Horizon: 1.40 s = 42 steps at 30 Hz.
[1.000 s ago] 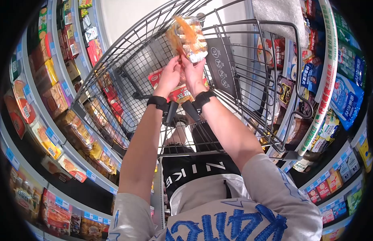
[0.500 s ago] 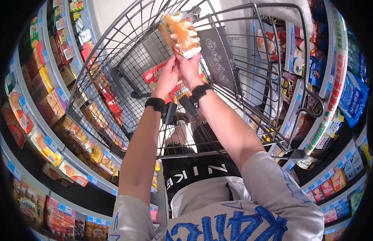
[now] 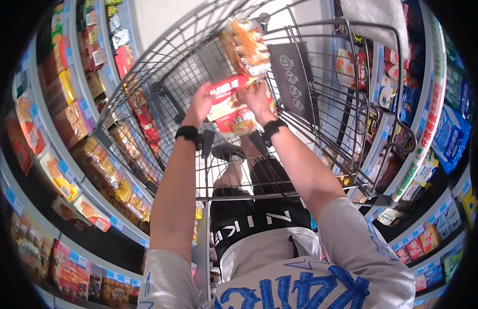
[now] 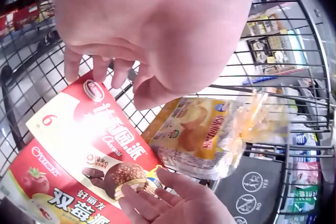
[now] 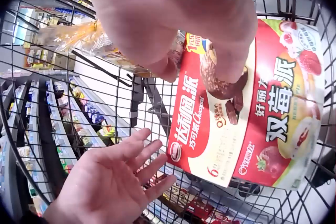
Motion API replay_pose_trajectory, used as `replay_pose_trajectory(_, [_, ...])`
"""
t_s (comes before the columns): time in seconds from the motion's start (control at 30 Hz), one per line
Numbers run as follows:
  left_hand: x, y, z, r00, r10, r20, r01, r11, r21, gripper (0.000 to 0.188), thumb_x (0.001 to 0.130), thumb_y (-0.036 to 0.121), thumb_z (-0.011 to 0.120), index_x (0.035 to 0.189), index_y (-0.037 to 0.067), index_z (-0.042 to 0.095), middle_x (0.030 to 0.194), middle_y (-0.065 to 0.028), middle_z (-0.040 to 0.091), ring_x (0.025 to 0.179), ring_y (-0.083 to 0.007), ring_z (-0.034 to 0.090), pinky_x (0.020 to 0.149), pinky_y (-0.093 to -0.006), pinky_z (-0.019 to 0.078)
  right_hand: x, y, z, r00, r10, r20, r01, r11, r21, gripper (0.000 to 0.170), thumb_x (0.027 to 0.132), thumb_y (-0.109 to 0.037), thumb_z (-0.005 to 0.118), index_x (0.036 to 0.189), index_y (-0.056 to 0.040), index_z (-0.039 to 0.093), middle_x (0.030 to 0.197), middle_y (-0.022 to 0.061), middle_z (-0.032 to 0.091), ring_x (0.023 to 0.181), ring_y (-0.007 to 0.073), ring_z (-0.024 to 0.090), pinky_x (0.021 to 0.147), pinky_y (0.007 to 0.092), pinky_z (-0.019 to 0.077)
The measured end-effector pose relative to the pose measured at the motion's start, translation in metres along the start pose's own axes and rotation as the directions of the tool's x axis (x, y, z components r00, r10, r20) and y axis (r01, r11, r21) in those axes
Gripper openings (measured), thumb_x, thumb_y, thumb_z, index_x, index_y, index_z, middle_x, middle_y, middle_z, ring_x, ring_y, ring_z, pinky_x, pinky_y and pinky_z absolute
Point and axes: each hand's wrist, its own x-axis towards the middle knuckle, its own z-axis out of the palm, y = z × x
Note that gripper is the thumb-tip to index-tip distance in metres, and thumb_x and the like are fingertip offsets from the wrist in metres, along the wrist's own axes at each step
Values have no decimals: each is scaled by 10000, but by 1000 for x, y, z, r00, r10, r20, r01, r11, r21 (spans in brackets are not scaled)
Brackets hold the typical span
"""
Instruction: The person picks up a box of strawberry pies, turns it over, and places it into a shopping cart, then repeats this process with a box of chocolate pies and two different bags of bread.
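While reaching over boxes point(image 4: 100, 150) with left hand point(image 3: 199, 105) and right hand point(image 3: 257, 100), both loose-fingered, is hemmed by bread point(image 3: 247, 49), cart point(image 3: 280, 59), shelves point(image 3: 110, 244).

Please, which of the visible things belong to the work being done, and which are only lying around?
Probably in the work:
left hand
right hand
Chocopai box
strawberry box
clear-wrapped food pack
shopping cart

Probably just around:
blue bag, shelved
gold packets, shelved
pale cloth

This is a supermarket aisle: a wire shopping cart point(image 3: 292, 62) between packed shelves point(image 3: 49, 149) bearing blue price tags point(image 3: 78, 258).
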Motion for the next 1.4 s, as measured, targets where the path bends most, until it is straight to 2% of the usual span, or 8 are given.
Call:
replay_pose_trajectory(0.07, [-22, -5, -9, 1000, 21, 19, -22, 995, 97, 417, 967, 58, 516, 1377, -15, 498, 1298, -130, 615, 1179, -184, 571, 1027, -314, 430, 22, 59, -14, 992, -122, -39, 109, 965, -238, 665, 844, -183, 722, 1351, 89, 388, 1199, 191, 620, 1067, 254, 632, 956, 344, 490])
replay_pose_trajectory(0.17, [-78, 12, -12, 998, 63, 14, -64, 985, 159, 380, 976, 71, 528, 1348, -9, 523, 1270, -118, 630, 1169, -182, 575, 1018, -311, 435, -45, 4, -8, 976, 120, 182, -17, 874, -485, 487, 897, -248, 677, 1289, 21, 571, 1159, 95, 649, 1087, 179, 595, 912, 317, 477])
replay_pose_trajectory(0.33, [-168, 0, -28, 987, 103, -121, -81, 982, 173, 333, 979, 108, 554, 1297, 6, 555, 1173, -109, 661, 1080, -176, 603, 935, -298, 472, -101, -14, -4, 775, 245, 583, 149, 826, -544, 465, 944, -333, 648, 1314, -55, 608, 1220, 83, 665, 1148, 174, 581, 988, 321, 453])
replay_pose_trajectory(0.53, [-284, -21, -28, 925, 189, -331, -207, 978, -21, 317, 973, 141, 593, 1273, 38, 577, 1112, -86, 677, 968, -170, 635, 857, -303, 493, -200, -18, 18, 551, 465, 693, 657, 270, -704, 826, 873, -643, 598, 1438, -57, 461, 1400, 205, 536, 1299, 324, 514, 1089, 387, 398])
replay_pose_trajectory(0.67, [-349, -55, -20, 854, 261, -451, -279, 960, 27, 308, 966, 135, 593, 1261, 48, 587, 1125, -69, 680, 1023, -165, 632, 880, -305, 491, -272, 12, 31, 585, 519, 624, 732, -7, -681, 773, 878, -583, 603, 1415, -42, 473, 1415, 216, 493, 1267, 374, 517, 1041, 430, 428])
replay_pose_trajectory(0.93, [-527, -113, -21, 669, 227, -708, -442, 887, -133, 346, 959, 161, 629, 1286, 65, 574, 1156, -75, 655, 1046, -168, 625, 904, -299, 493, -310, 46, -34, 513, -153, 845, 690, -511, -512, 427, 937, -391, 564, 1274, -130, 582, 1080, 182, 681, 951, 382, 667, 808, 493, 540])
replay_pose_trajectory(1.17, [-619, -197, 11, 605, 110, -789, -407, 894, -188, 434, 917, 237, 691, 1298, 75, 563, 1189, -95, 641, 1062, -203, 630, 890, -324, 509, -301, 43, -43, 749, -1, 663, 526, -608, -595, 413, 975, -449, 472, 1222, -135, 578, 1003, 189, 705, 911, 388, 686, 766, 514, 539])
replay_pose_trajectory(1.4, [-655, -232, 48, 446, -32, -894, -509, 813, -283, 517, 891, 245, 718, 1338, 67, 530, 1239, -140, 607, 1069, -238, 628, 912, -355, 513, -306, 33, -38, 759, -8, 651, 530, -571, -626, 571, 958, -598, 411, 1277, -155, 576, 1083, 196, 697, 1064, 362, 654, 897, 489, 505])
